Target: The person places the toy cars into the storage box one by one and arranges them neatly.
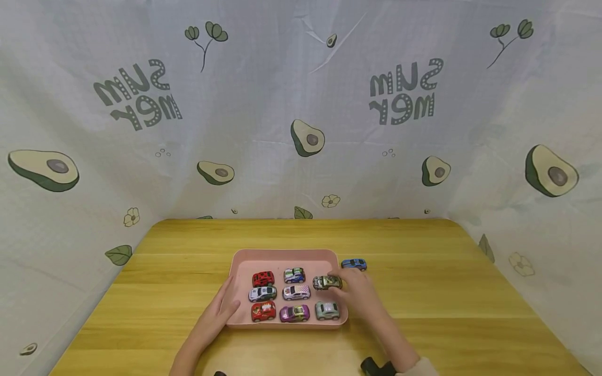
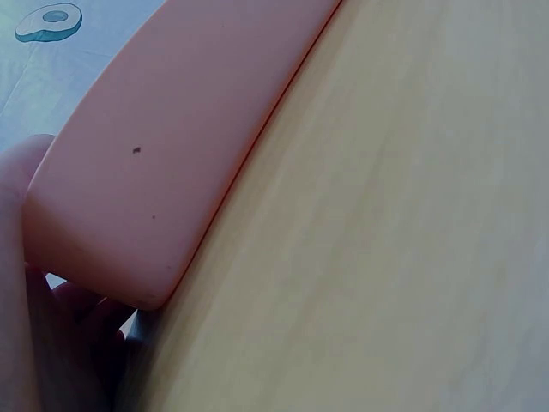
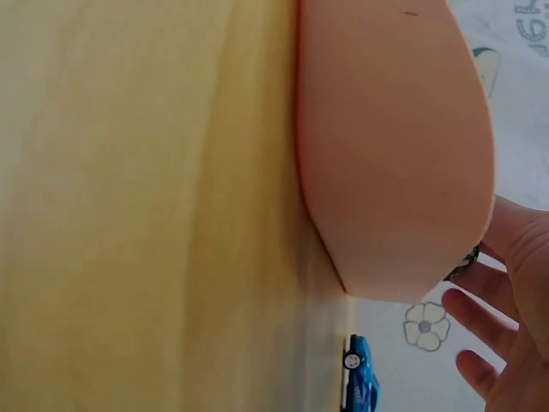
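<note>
A pink tray point(image 1: 287, 255) holds several small toy cars in rows. My right hand point(image 1: 356, 291) reaches over its right wall, thumb and fingertips around a camouflage-patterned toy car point(image 1: 325, 282). In the right wrist view that hand point(image 3: 515, 296) is beyond the tray corner, and only a sliver of the car point(image 3: 463, 263) shows. My left hand point(image 1: 217, 312) holds the tray's left wall, thumb across the rim and fingers along the outside. Part of the left hand point(image 2: 17, 223) appears at the tray corner in the left wrist view; its lower fingers are dark.
A blue toy car point(image 1: 354, 264) sits on the wooden table point(image 1: 447, 292), just outside the tray's back right corner. Inside the tray are red cars such as this ladybird-like one point(image 1: 263, 278), plus a purple car point(image 1: 294, 313) and a pale green car point(image 1: 327, 310). A printed curtain point(image 1: 263, 104) hangs behind.
</note>
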The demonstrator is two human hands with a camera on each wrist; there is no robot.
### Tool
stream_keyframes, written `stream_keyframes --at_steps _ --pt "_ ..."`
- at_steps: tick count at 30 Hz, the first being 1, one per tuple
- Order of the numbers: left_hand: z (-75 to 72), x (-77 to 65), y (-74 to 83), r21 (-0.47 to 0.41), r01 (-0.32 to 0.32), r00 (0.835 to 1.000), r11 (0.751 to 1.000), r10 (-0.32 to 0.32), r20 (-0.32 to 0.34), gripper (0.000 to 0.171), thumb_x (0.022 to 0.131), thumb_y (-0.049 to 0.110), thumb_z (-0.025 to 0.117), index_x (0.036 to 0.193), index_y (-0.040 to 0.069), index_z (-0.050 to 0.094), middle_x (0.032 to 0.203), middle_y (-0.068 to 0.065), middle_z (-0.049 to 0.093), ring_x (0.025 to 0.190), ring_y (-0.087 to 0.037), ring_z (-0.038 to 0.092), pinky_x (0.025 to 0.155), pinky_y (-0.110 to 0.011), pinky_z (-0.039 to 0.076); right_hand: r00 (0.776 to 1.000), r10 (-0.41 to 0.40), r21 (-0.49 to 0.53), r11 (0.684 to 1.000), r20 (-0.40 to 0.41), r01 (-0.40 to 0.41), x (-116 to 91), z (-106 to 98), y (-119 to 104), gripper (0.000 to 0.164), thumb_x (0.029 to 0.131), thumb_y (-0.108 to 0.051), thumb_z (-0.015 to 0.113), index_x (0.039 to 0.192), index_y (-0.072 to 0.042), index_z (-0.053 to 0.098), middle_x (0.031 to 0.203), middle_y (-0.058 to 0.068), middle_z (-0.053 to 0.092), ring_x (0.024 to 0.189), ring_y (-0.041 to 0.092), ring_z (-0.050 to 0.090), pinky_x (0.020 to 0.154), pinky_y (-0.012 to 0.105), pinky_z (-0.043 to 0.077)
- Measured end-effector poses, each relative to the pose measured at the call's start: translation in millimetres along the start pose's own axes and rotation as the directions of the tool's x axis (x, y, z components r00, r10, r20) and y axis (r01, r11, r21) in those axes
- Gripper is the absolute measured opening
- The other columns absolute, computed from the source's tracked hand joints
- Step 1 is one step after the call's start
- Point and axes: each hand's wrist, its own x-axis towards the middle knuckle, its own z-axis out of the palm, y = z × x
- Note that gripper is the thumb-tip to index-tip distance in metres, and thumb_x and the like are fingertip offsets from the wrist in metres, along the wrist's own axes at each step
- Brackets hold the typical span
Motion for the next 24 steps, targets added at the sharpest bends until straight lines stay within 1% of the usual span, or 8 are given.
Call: stream_keyframes --at_steps 4,10,18,24 --pt "0.0 -0.5 -0.1 0.003 -0.002 1.0 1.0 0.002 -0.001 0.065 0.092 0.038 0.049 0.146 0.02 0.019 0.151 -0.015 0.018 0.138 -0.039 0.016 0.109 -0.061 0.015 1.0 0.0 -0.049 0.999 0.004 0.0 0.1 3.9 -0.2 0.031 0.075 -0.029 0.071 0.103 -0.018 0.067 0.105 -0.001 0.067 0.111 0.026 0.051 0.101 0.055 0.029" --pt "0.1 -0.1 -0.4 0.001 -0.003 1.0 1.0 0.003 -0.002 0.065 0.092 0.037 0.049 0.146 0.02 0.019 0.151 -0.015 0.018 0.138 -0.039 0.015 0.109 -0.061 0.014 0.999 -0.036 -0.133 0.99 0.013 0.037 1.7 7.4 -2.3 0.027 0.072 -0.031 0.073 0.097 -0.02 0.069 0.099 -0.003 0.069 0.111 0.025 0.051 0.095 0.055 0.03" --pt "0.5 -1.1 -0.5 -0.005 -0.015 1.0 1.0 0.015 -0.008 0.064 0.091 0.036 0.05 0.146 0.02 0.02 0.151 -0.015 0.018 0.138 -0.039 0.016 0.109 -0.06 0.015 0.998 -0.038 -0.149 0.988 0.04 0.044 1.8 10.8 -2.8 0.025 0.071 -0.028 0.075 0.094 -0.02 0.069 0.098 -0.002 0.069 0.112 0.028 0.05 0.094 0.053 0.029" --pt "0.4 -0.6 -0.4 -0.001 -0.013 1.0 1.0 0.013 -0.007 0.064 0.091 0.037 0.05 0.146 0.022 0.02 0.152 -0.014 0.018 0.138 -0.038 0.016 0.108 -0.061 0.015 0.997 -0.028 -0.176 0.984 0.072 0.041 3.2 9.8 -5.5 0.025 0.071 -0.029 0.075 0.094 -0.02 0.069 0.102 0.001 0.068 0.113 0.029 0.049 0.096 0.055 0.028"
